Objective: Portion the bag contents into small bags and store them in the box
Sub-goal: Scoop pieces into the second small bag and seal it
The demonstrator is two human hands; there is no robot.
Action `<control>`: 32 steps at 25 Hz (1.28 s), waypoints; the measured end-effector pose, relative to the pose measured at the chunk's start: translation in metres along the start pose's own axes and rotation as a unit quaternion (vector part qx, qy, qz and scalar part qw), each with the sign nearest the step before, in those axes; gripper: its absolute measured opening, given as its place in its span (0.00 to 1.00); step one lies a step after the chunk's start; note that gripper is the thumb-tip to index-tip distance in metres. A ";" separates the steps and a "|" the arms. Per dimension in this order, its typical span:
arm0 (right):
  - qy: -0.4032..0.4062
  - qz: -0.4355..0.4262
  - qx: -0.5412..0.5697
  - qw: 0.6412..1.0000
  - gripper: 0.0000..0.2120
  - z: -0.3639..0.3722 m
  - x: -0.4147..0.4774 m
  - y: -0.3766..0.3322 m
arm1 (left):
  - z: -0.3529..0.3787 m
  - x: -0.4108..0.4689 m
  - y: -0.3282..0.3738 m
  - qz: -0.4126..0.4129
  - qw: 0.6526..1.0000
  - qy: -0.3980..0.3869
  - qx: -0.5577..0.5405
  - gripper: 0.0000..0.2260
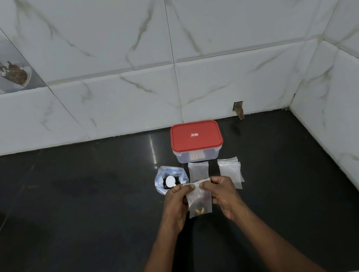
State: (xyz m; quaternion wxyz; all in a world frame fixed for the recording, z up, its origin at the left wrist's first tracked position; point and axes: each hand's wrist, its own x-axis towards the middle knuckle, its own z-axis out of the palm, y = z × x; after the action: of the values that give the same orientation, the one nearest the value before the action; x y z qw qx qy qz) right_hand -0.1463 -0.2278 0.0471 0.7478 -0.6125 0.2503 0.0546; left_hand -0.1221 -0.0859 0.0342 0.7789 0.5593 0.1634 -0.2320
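Observation:
Both hands hold one small clear bag [199,201] upright above the black counter. My left hand [177,205] pinches its top left corner and my right hand [222,194] pinches its top right. A few dark and yellow pieces lie at the bag's bottom. Behind my left hand sits the large open bag [160,180] with dark contents and a white spoon [170,181] in it. A small bag with dark contents [198,170] lies flat beyond my hands. Empty small bags [230,170] are stacked to its right. The clear box with a red lid [196,140] stands shut behind them.
The black counter [82,214] runs left and right, bounded by marble-tiled walls [126,106] at the back and right. A small hole in the tile [238,107] sits at the wall's base behind the box.

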 end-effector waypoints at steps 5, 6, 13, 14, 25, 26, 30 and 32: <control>-0.009 -0.006 -0.043 0.999 0.06 0.001 0.004 0.003 | 0.001 0.003 -0.005 0.025 0.998 -0.005 0.056 0.07; -0.009 -0.005 -0.056 0.998 0.06 0.002 0.005 0.003 | 0.001 0.003 -0.005 0.022 0.998 -0.010 0.065 0.07; -0.010 -0.004 -0.093 0.996 0.06 0.003 0.001 0.006 | -0.004 0.005 -0.004 0.036 0.990 -0.022 0.135 0.07; -0.014 -0.011 -0.101 0.995 0.07 0.003 0.000 0.006 | -0.004 0.005 -0.004 0.045 0.989 -0.019 0.142 0.08; 0.011 -0.020 0.001 1.000 0.03 0.001 -0.007 0.002 | -0.009 -0.001 0.005 0.021 0.999 -0.020 0.034 0.05; 0.009 -0.021 0.003 1.000 0.03 0.001 -0.009 0.003 | -0.007 -0.001 0.004 0.019 0.999 -0.018 0.035 0.07; -0.001 -0.022 0.002 1.000 0.03 0.002 -0.013 0.003 | 0.000 -0.002 -0.002 0.027 0.998 -0.010 0.047 0.08; -0.009 -0.024 -0.005 1.000 0.03 0.001 -0.013 0.003 | -0.001 -0.002 -0.003 0.037 0.997 -0.005 0.072 0.04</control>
State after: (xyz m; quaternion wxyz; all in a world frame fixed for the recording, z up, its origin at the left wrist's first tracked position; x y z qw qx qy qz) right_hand -0.1588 -0.2235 0.0499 0.7479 -0.6218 0.2284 0.0433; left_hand -0.1252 -0.0850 0.0328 0.7455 0.6184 0.1211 -0.2172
